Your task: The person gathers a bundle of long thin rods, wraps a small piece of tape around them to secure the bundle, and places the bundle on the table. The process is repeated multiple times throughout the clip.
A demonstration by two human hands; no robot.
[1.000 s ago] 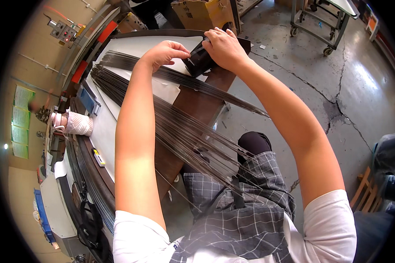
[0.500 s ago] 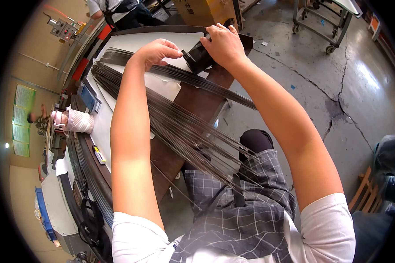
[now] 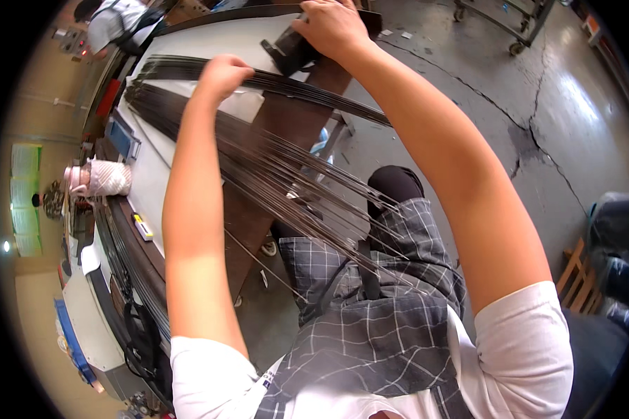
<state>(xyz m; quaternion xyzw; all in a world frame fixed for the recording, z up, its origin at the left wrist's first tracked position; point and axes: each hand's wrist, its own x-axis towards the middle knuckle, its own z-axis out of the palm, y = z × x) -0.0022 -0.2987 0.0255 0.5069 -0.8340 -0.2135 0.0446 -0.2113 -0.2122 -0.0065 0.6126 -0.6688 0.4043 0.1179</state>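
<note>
**Brown table under dark strips**

White paper covers part of the table, upper left of the frame. The wider bundle of strips slants from there past the centre; the narrower bundle lies above it. At top centre the right hand clasps a black holder. Apart from it, the left hand is over the narrower bundle; its grip cannot be told.

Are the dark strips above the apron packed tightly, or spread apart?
Spread apart: the dark strips fan out past the table toward the apron, with visible gaps between them.
</note>
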